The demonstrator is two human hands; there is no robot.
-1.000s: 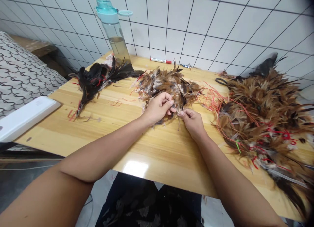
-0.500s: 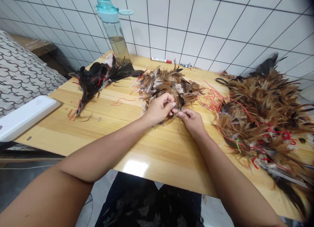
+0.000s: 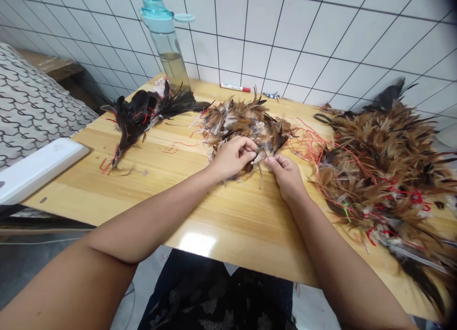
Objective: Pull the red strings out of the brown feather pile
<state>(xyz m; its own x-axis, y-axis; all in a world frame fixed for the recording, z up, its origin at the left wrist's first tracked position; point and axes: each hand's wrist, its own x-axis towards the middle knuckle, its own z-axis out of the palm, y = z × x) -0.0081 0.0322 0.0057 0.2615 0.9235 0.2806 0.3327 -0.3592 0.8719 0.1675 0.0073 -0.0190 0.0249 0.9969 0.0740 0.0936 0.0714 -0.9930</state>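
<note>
A loose heap of brown feathers point(image 3: 239, 120) lies at the middle of the wooden table, with pale fluff and dark tips mixed in. At its near edge my left hand point(image 3: 237, 156) is closed, thumb against forefinger, on a small feather point(image 3: 260, 156). My right hand point(image 3: 283, 170) sits just to the right, thumb and forefinger pinched at the pale end of a feather. Whether both hands hold the same feather I cannot tell. The right hand's other fingers are curled in.
Bundles of brown feathers point(image 3: 385, 149) tied with red string cover the right side. Black feathers point(image 3: 143, 111) lie left. Behind stand a water bottle point(image 3: 173, 58) and a red marker point(image 3: 234, 87) by the tiled wall. A white device point(image 3: 43, 168) rests on the left edge.
My right hand has shifted slightly right, away from my left hand, and a small feather now shows between them. My left hand stays nearly in place.
</note>
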